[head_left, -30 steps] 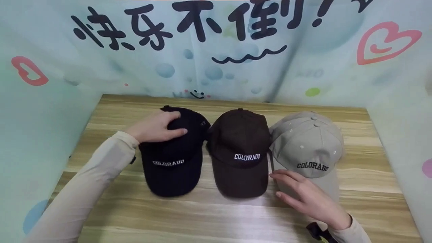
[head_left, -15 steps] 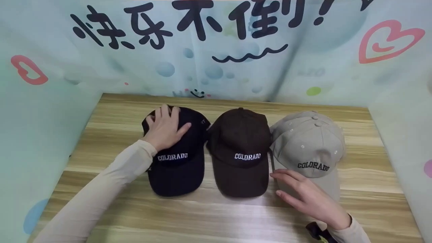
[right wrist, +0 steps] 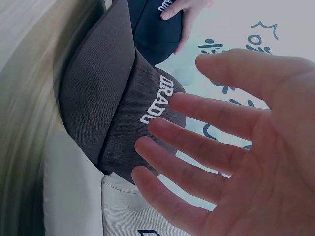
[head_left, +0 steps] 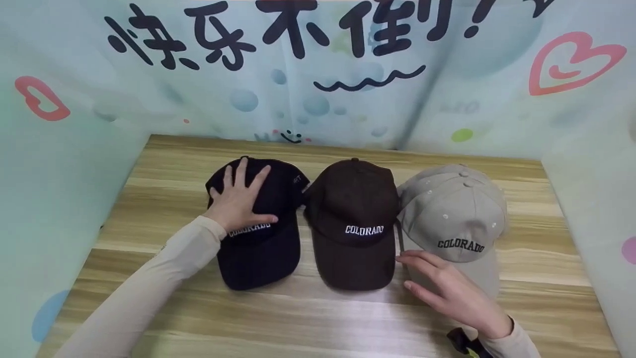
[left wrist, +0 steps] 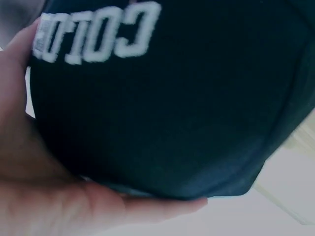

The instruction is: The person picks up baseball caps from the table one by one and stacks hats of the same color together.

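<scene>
Three baseball caps lie side by side, brims toward the viewer, each lettered COLORADO. On the crown of the navy cap [head_left: 261, 263] at left rests my left hand [head_left: 236, 204], fingers spread and thumb across the lettering. The left wrist view has that cap's dark crown [left wrist: 167, 108] close up, with the thumb along its edge. A dark brown cap [head_left: 354, 209] sits in the middle, a light grey cap [head_left: 454, 209] at right. Over the grey brim hovers or rests my right hand [head_left: 454, 293], holding nothing; its fingers look extended in the right wrist view.
The caps lie on a wood-grain table [head_left: 298, 323]. Behind and beside it hangs a pale printed cloth [head_left: 318, 74] with large dark characters and pink hearts. A black strap [head_left: 462, 343] is at my right wrist.
My left hand has shifted on the navy cap's crown and spread its fingers, with the thumb now lower over the lettering. The cap has moved slightly right. My right hand has stayed put.
</scene>
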`<state>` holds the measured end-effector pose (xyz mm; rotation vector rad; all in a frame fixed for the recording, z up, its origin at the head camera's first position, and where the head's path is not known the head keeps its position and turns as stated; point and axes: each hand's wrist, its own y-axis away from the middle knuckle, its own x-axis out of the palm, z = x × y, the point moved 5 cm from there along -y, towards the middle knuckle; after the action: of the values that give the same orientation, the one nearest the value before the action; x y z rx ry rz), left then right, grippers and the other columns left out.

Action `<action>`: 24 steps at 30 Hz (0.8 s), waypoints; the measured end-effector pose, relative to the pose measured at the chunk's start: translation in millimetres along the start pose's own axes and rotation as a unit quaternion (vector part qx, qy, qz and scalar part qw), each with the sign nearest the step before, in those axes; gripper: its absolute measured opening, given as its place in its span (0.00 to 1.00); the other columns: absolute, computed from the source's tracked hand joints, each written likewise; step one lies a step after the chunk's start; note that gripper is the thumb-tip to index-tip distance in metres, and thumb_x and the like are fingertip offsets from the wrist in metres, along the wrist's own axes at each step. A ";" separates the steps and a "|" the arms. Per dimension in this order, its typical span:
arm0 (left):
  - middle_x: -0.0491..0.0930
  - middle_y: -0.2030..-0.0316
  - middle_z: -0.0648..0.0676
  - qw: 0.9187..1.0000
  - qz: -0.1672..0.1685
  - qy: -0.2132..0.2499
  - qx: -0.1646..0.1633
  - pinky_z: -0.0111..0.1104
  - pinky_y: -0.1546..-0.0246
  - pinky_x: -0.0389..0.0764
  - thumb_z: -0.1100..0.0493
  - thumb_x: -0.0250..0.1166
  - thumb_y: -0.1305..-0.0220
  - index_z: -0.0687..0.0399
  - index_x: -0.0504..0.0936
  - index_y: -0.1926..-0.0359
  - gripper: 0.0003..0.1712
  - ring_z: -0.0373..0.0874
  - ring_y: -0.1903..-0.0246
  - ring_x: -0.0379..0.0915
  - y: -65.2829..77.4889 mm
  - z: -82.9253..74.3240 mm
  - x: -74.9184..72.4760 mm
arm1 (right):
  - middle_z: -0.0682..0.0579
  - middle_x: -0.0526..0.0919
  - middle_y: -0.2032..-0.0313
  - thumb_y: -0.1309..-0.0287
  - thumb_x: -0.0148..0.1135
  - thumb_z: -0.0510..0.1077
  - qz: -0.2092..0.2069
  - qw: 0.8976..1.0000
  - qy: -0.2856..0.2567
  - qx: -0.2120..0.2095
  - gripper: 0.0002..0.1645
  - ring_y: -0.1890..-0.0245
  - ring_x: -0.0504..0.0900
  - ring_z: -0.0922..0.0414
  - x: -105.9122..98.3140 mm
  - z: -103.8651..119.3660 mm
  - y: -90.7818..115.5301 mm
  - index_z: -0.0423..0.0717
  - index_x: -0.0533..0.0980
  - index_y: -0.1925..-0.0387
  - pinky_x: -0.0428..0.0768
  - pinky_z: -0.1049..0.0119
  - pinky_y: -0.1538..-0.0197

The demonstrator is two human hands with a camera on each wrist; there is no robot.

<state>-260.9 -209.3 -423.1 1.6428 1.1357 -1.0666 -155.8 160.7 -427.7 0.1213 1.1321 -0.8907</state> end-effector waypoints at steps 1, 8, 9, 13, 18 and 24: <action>0.30 0.28 0.70 1.000 0.003 0.000 0.002 0.76 0.52 0.51 0.35 0.70 0.48 0.45 0.42 0.23 0.62 0.78 0.33 0.28 -1.4 1.7 -0.1 | 0.50 0.77 0.46 0.49 0.69 0.35 0.000 1.000 0.000 0.000 0.29 0.47 0.77 0.53 0.2 0.0 0.0 0.45 0.76 0.43 0.62 0.76 0.39; 0.35 0.28 0.70 0.999 0.031 -0.004 0.011 0.75 0.50 0.52 0.34 0.70 0.48 0.44 0.44 0.23 0.61 0.77 0.33 0.31 -3.5 11.3 -0.9 | 0.49 0.77 0.47 0.48 0.69 0.36 -0.003 1.000 0.002 0.001 0.27 0.47 0.77 0.52 -0.1 -0.4 0.9 0.43 0.76 0.44 0.62 0.77 0.40; 0.35 0.29 0.70 0.999 0.033 -0.003 0.012 0.75 0.50 0.51 0.35 0.70 0.48 0.44 0.45 0.24 0.60 0.77 0.33 0.32 -3.2 12.0 -1.5 | 0.48 0.77 0.47 0.48 0.69 0.36 -0.004 1.000 0.005 0.003 0.27 0.47 0.77 0.52 -0.6 -0.8 1.0 0.43 0.76 0.44 0.62 0.77 0.40; 0.37 0.29 0.70 0.999 0.040 -0.001 0.018 0.75 0.49 0.50 0.35 0.70 0.48 0.44 0.46 0.24 0.59 0.76 0.33 0.33 -3.0 13.9 -3.5 | 0.48 0.78 0.47 0.49 0.70 0.36 -0.007 1.000 0.025 0.013 0.26 0.47 0.77 0.53 -2.8 -3.8 -0.6 0.41 0.76 0.45 0.66 0.73 0.41; 0.36 0.29 0.69 0.999 0.049 -0.003 0.017 0.74 0.49 0.50 0.35 0.69 0.47 0.44 0.45 0.24 0.59 0.76 0.33 0.32 -6.2 18.7 -3.6 | 0.45 0.79 0.48 0.47 0.68 0.38 -0.020 0.998 0.056 0.017 0.25 0.48 0.77 0.51 -5.8 -9.3 -5.4 0.38 0.77 0.46 0.73 0.59 0.46; 0.36 0.29 0.70 0.999 0.041 -0.003 0.014 0.76 0.49 0.46 0.36 0.70 0.47 0.45 0.46 0.24 0.59 0.76 0.33 0.31 -6.6 20.4 -3.5 | 0.41 0.78 0.49 0.48 0.67 0.38 -0.049 0.996 0.067 0.013 0.24 0.48 0.76 0.47 -10.7 -16.0 -13.5 0.38 0.77 0.48 0.71 0.55 0.45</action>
<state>-271.6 -228.0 -426.6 1.6912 1.0446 -1.0389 -178.0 165.7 -421.6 0.1510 1.2603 -0.9966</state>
